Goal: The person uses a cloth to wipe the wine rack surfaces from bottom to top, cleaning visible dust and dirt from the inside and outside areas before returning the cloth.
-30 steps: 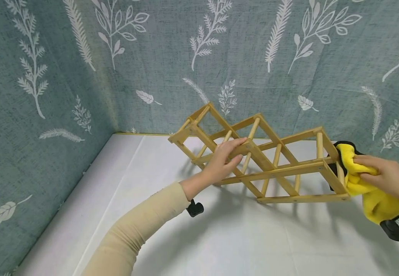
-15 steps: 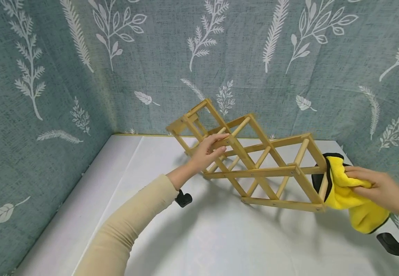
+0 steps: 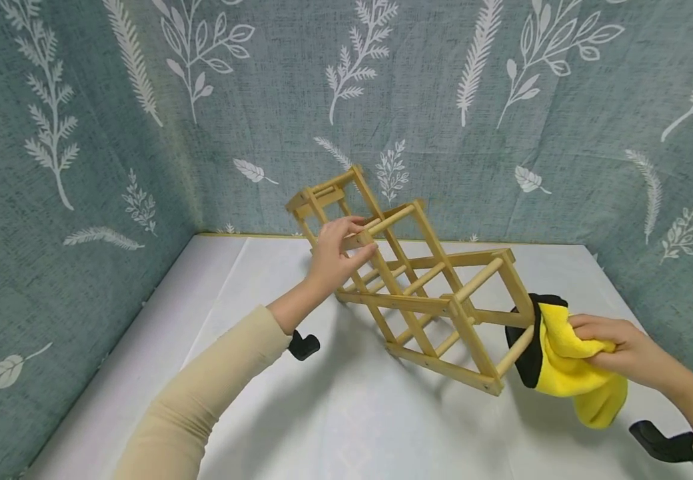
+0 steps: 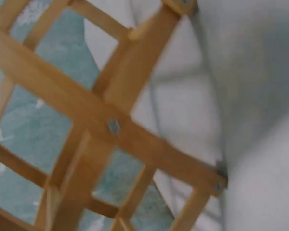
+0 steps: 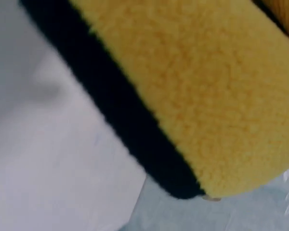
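Note:
A light wooden rack of crossed slats and round dowels [image 3: 406, 304] stands at an angle over the white table, its right end turned toward me. My left hand [image 3: 331, 260] grips an upper corner of it near the middle, thumb in front and fingers over the top. At the rack's near right end, my right hand [image 3: 616, 347] holds a bunched yellow cloth with black edging [image 3: 562, 367] against the end dowel. Part of the cloth goes behind the dowel. Slats and screw heads of the rack [image 4: 72, 98] fill much of the left wrist view; yellow pile [image 5: 207, 96] fills the right wrist view.
The white table [image 3: 346, 420] meets a grey-green leaf-patterned fabric wall [image 3: 430, 153] at the back, with similar fabric on the left and right. Black wrist mounts [image 3: 304, 347] hang below the wrists; the rack casts a soft shadow on the table.
The rack has swung round, its right end coming left and toward me. Both hands have moved left with it, the left holding the corner and the right keeping the cloth at the end.

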The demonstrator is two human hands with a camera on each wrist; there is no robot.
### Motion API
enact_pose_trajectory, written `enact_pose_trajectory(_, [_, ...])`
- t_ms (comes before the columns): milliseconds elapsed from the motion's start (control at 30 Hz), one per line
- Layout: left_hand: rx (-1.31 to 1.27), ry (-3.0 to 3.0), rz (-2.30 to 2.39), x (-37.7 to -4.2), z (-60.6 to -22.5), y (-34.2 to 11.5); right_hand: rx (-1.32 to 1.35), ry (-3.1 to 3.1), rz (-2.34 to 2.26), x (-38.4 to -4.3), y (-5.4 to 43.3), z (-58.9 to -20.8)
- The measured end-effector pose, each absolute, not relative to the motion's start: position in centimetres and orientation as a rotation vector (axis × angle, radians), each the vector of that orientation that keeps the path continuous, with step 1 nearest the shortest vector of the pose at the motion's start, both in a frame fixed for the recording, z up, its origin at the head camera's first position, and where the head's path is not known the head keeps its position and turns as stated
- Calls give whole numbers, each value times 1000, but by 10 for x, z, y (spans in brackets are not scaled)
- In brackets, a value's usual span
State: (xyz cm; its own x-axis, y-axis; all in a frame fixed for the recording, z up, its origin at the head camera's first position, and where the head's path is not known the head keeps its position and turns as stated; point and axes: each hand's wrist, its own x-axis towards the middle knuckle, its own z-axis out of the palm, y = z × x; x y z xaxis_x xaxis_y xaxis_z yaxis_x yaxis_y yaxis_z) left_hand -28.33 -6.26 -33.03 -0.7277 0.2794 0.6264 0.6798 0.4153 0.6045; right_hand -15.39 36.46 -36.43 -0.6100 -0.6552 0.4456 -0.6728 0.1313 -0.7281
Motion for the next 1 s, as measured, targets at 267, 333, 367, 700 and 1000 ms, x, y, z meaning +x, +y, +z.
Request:
enact_pose_trajectory(267, [-503, -2429, -1221, -269, -322, -74, 1604, -2261, 1473, -152, 325, -362])
enact_pose_trajectory(333, [-469, -2490, -1226, -267, -320, -78, 1650, -2258, 1450, -150, 314, -360])
enact_pose_trajectory(367, [-454, -2519, -1232, -266, -319, -80, 1674, -2259, 1424, -149, 309, -358])
enact_pose_trajectory(700, [-482, -2672, -1325, -282, -319, -99, 1870, -2156, 1233, -144, 268, -350])
enact_pose_trajectory(1000, [-643, -2725, -1372, -304, -320, -103, 1882, -2182, 1070, -137, 241, -346])
